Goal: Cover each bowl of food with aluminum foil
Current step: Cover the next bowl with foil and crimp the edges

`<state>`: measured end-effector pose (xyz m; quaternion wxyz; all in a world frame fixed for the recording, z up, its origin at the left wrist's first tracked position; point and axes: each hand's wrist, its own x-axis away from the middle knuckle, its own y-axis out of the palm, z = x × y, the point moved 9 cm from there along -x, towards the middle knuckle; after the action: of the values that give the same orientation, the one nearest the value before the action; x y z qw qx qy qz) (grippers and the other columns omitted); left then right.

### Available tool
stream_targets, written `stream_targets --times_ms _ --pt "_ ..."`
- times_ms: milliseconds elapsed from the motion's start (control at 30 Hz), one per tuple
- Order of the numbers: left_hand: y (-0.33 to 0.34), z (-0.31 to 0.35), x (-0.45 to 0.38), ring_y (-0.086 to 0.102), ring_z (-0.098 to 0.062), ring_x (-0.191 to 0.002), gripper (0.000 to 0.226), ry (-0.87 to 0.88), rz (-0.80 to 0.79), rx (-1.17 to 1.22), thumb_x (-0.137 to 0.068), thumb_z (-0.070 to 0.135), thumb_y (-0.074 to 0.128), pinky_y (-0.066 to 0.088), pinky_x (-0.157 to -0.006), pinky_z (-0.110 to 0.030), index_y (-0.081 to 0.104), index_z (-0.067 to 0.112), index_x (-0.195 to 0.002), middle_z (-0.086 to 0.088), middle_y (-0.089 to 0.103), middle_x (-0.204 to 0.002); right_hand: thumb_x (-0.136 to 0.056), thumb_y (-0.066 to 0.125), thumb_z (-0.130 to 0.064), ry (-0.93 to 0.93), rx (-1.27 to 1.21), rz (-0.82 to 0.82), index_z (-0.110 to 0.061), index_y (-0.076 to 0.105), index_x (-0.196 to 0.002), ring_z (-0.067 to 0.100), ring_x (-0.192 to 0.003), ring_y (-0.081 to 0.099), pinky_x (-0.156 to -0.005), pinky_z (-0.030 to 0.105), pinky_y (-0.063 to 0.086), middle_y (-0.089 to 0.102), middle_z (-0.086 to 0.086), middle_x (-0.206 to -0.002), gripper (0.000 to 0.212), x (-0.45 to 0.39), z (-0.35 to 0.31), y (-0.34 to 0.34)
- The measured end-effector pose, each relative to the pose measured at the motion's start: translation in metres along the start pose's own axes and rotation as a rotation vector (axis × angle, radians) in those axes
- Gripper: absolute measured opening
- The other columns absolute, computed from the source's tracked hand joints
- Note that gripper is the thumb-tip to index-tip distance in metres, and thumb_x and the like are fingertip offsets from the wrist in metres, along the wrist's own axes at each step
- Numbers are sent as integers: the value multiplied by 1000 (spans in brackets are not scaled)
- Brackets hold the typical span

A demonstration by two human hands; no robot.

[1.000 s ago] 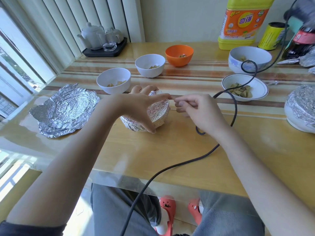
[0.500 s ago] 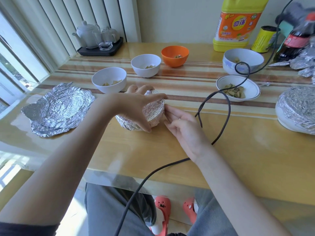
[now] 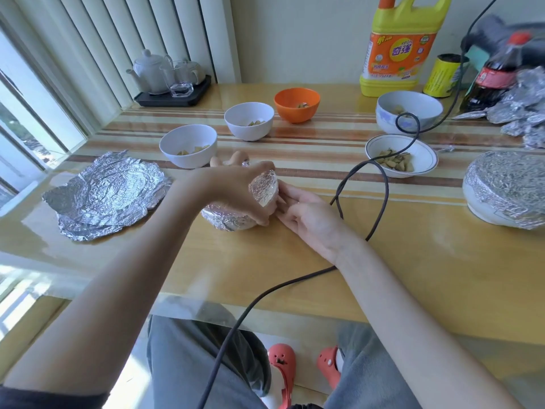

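foil bowl (image 3: 230, 221) btwn L hand (image 3: 236, 190), R hand (image 3: 309, 219)

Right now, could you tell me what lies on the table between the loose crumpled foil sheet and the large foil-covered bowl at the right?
In the head view, the small foil-wrapped bowl, held by both hands, and a black cable.

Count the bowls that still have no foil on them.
5: two white bowls left of centre, an orange bowl behind them, a blue-patterned bowl and a shallow bowl on the right.
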<state>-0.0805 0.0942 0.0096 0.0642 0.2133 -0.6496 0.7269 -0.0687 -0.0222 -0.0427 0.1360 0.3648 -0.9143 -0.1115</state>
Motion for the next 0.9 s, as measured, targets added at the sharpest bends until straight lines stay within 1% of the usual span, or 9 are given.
stream_targets --times_ms 100,167,233,333,400,500,600,767,900 --pt "6 2 5 6 -42 -143 116 -135 -6 24 -58 79 68 32 -109 -53 -4 57 -146 2 2 -159 -86 35 21 -44 213 93 -13 24 -152 5 -133 43 -113 29 34 41 -4 -149 75 4 4 -7" --pt "5 2 7 10 -41 -146 132 -163 -46 12 -46 88 65 26 -114 -53 -21 57 -142 -3 -5 -162 -89 43 16 -81 279 115 -13 25 -152 4 -130 46 -108 24 39 43 -3 -148 71 9 5 -12" --pt "-1 3 11 9 -38 -148 143 -136 -90 20 -34 88 64 19 -115 -52 -31 57 -137 -7 -16 -162 -91 53 9 -114 331 99 -15 31 -150 2 -124 52 -101 18 44 46 -4 -145 67 15 2 -16" --pt "-9 7 12 -20 -37 -146 147 -40 -92 -19 -29 82 68 4 -116 -59 -32 61 -134 0 -33 -156 -85 72 -10 -170 419 94 -18 38 -147 3 -121 55 -95 16 47 50 -6 -141 70 19 -7 -20" --pt "-4 10 10 -31 -34 -142 143 28 -104 -67 -37 76 78 -1 -114 -62 -26 64 -135 9 -34 -155 -77 80 -19 -222 497 111 -16 48 -140 5 -118 58 -99 23 48 56 -6 -136 71 18 -14 -21" --pt "5 13 4 -15 -32 -148 129 83 -90 -76 -50 68 81 11 -117 -60 -16 69 -136 14 -16 -160 -67 86 -32 -286 632 173 -19 61 -121 4 -105 63 -96 27 51 67 -6 -112 60 15 -26 -20" --pt "4 15 3 0 -30 -146 124 111 -54 -80 -54 68 80 21 -114 -54 -12 70 -136 14 -4 -159 -68 87 -25 -367 713 221 -19 62 -102 5 -93 64 -87 23 52 68 -5 -97 42 11 -40 -19" --pt "5 13 2 -2 -31 -146 123 98 -55 -83 -53 69 80 21 -114 -55 -12 71 -135 14 -6 -159 -66 88 -17 -418 780 166 -8 66 -92 8 -83 67 -81 19 53 71 0 -86 35 3 -53 -18" --pt "5 13 3 -3 -30 -146 124 87 -64 -88 -53 69 79 21 -113 -55 -14 71 -135 14 -8 -159 -68 85 -10 -433 751 128 -5 66 -88 11 -81 69 -80 18 52 73 3 -84 27 -3 -56 -20"
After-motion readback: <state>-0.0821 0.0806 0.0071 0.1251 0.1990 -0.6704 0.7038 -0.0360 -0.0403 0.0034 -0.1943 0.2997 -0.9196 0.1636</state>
